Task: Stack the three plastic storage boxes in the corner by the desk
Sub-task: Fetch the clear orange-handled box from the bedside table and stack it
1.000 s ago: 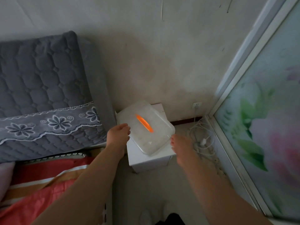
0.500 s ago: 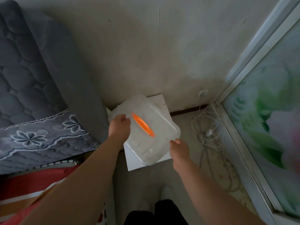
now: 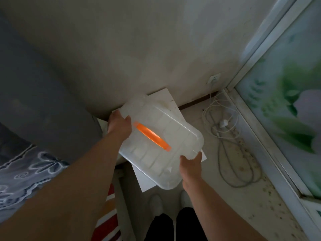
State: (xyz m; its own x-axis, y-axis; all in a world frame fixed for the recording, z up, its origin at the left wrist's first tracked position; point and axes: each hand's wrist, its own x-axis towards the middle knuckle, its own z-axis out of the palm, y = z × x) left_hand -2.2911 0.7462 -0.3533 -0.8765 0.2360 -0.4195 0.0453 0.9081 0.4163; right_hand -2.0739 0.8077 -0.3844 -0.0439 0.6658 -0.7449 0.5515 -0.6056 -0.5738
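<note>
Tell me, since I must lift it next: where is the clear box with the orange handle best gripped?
Likely its two opposite rims, one hand from each side, where the left hand and right hand sit: the clear box lies broad and flat.

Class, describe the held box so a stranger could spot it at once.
Find the wall socket beside the flowered glass door; left of it stands a white stand. Over it, the left hand and right hand grip a translucent box, the only thing with an orange handle.
</note>
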